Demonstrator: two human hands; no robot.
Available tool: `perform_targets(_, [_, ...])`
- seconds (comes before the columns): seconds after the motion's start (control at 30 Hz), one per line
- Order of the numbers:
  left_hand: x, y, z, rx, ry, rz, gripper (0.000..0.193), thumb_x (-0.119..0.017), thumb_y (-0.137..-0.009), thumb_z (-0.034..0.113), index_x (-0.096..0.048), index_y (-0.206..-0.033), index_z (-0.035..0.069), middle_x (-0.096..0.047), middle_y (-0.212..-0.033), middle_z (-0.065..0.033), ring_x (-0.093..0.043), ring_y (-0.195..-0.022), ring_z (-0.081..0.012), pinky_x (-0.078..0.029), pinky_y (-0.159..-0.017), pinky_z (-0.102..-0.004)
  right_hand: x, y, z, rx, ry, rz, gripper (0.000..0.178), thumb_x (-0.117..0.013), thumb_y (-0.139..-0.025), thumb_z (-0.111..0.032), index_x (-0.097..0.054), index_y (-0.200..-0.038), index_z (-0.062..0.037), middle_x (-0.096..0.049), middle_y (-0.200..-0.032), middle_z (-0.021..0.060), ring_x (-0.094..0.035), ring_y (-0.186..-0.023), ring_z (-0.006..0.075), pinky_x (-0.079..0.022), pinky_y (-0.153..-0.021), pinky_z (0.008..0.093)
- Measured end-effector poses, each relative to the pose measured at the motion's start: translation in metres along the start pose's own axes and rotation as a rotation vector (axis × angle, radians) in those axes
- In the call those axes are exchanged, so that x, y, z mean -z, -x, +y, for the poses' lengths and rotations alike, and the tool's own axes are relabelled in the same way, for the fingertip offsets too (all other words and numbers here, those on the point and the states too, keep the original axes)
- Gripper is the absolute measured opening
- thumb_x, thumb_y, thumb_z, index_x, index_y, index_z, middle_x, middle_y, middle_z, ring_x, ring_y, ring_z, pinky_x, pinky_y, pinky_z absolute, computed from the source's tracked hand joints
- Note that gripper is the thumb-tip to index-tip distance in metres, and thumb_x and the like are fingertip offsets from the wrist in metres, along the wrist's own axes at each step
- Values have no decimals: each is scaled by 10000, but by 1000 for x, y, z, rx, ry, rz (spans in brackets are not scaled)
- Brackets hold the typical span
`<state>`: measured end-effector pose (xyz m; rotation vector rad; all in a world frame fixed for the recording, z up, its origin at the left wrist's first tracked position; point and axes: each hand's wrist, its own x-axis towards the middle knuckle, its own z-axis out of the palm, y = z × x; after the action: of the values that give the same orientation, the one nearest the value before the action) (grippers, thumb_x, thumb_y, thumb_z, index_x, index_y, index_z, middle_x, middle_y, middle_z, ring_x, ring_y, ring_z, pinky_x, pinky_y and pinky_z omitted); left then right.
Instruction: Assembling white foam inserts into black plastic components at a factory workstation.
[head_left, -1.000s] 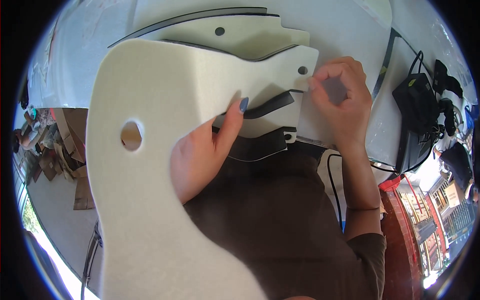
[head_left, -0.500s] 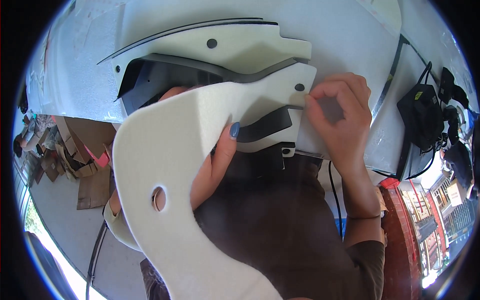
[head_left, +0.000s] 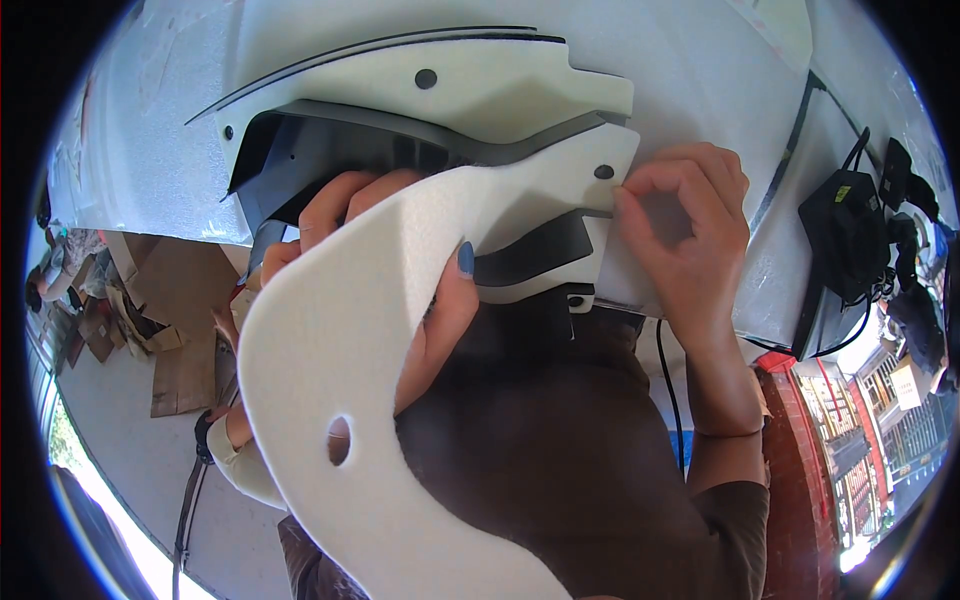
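A long curved piece of white felt (head_left: 330,340) stretches from the lower edge up to the table, with an oval hole in its wide part. My left hand (head_left: 452,315) grips its bend, thumb on the inner edge and fingers behind; the felt hides the palm. At the felt's narrow right end, beside a dark round hole, the thumb and forefinger of my right hand (head_left: 690,220) pinch together at the edge. Behind it lie black moulded plastic trim (head_left: 400,130) and another felt-faced part (head_left: 500,75). A smaller black-and-white trim part (head_left: 540,250) sits below the narrow end.
The parts rest on a pale, film-covered table (head_left: 700,60). A black box-shaped device (head_left: 840,225) with cables stands at the right. Cardboard boxes (head_left: 180,290) lie on the floor at the left.
The wide part of the felt has swung slightly right and down. More of my left fingers show behind it. My right hand keeps its pinch at the narrow end.
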<state>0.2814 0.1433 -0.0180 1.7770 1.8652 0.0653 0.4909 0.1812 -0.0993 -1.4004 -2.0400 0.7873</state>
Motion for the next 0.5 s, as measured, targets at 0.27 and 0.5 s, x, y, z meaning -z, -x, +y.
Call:
perform_targets(0.27, [-5,-8,-8,-75,49,90,312,-644,-710,121,-634,-1016,58,-597,-963,-118,-619,-837,-276,-493,-738,-359,-1,0,-1,-14,23,3,241,-724,-606,11,-596,-775,-104,-563,-822,-1,-513,-835,206,-341,-741,323])
perform_targets(0.5, [-15,1,-13,-66,-189,32,361,-649,-732,177,-628,-1063,35,-603,-999,-132,-616,-875,-314,-484,-779,-383,-2,-1,0,2,52,10,237,-723,-613,5,-590,-775,-106,-554,-818,-1,-507,-833,215,-339,-740,331])
